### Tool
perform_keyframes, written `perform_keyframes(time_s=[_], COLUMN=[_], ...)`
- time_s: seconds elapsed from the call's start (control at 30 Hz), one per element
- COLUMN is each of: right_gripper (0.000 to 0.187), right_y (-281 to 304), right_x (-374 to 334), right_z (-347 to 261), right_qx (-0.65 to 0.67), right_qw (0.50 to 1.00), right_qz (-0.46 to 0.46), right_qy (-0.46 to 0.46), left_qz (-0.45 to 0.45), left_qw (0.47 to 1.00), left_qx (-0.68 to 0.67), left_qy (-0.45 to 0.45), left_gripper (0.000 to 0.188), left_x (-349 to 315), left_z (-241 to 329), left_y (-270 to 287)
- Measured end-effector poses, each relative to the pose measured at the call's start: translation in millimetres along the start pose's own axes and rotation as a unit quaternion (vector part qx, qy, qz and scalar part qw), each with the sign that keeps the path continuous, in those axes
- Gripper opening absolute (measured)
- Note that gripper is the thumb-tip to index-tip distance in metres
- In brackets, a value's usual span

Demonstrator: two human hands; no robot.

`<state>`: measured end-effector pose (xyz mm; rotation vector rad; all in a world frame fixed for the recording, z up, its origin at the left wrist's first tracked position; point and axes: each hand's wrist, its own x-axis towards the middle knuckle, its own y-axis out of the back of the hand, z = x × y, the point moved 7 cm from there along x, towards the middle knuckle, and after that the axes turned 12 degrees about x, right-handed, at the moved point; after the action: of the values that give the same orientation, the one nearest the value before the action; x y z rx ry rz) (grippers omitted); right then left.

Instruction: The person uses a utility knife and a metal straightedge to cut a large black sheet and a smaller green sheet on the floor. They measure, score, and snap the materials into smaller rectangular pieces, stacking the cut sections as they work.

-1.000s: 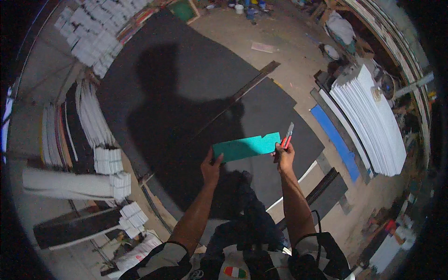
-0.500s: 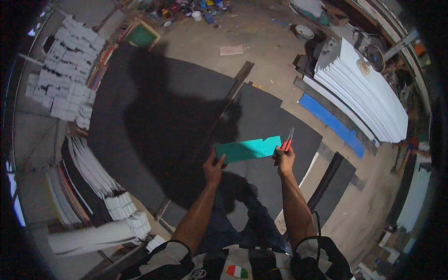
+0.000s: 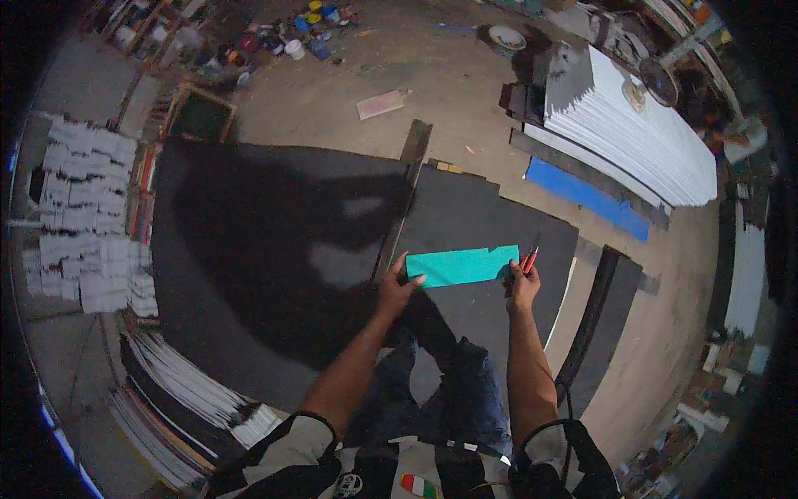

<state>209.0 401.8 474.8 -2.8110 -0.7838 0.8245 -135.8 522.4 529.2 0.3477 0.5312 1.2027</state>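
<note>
A flat teal strip (image 3: pixel 462 266) with a small notch in its far edge is held up level between my two hands. My left hand (image 3: pixel 399 287) pinches its left end, thumb on the upper face. At the right end, my right hand (image 3: pixel 522 289) grips the strip together with a red utility knife (image 3: pixel 529 262). The knife's blade points away from me, past the strip's corner. Beneath lies a large black sheet (image 3: pixel 490 220), partly covered by my shadow. A long narrow dark bar (image 3: pixel 402 195) crosses it, its near part hidden by shadow and my left hand.
White sheets are stacked at the right (image 3: pixel 623 133), beside a blue strip (image 3: pixel 586 198). More stacks stand at the left (image 3: pixel 87 216) and lower left (image 3: pixel 179 382). A dark narrow panel (image 3: pixel 603 324) lies to the right. Paint pots (image 3: pixel 295 50) clutter the far floor.
My view has shifted, and the strip and both hands appear slightly farther right. The strip has come out of most of the shadow and looks brighter. Both hands keep their hold.
</note>
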Motion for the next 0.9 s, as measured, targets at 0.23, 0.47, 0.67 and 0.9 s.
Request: perform_keyframes(time_s=[0.23,0.47,0.67,0.9], right_gripper=[0.024,0.023,0.022,0.028], right_y=[-31.7,-45.9,-33.2,-34.7], right_x=[26.0,97.2,198.2,313.2], right_z=[1.7,25.9,98.6,191.7], right_qx=[0.007,0.049,0.022,-0.073], right_qw=[0.994,0.986,0.98,0.978], right_qz=[0.106,0.156,0.197,0.188], right_qy=[-0.014,-0.013,0.036,0.06], left_qz=[-0.073,-0.197,-0.243,-0.302], left_qw=[0.995,0.978,0.942,0.94], left_qx=[-0.049,-0.068,0.086,0.121], left_qy=[0.038,-0.017,-0.215,-0.101], left_gripper=[0.063,0.063,0.056,0.047], left_x=[99.7,225.2,331.4,413.8], left_z=[-7.6,-26.2,-67.1,-156.4], left_y=[-9.3,-66.0,-135.9,-230.9])
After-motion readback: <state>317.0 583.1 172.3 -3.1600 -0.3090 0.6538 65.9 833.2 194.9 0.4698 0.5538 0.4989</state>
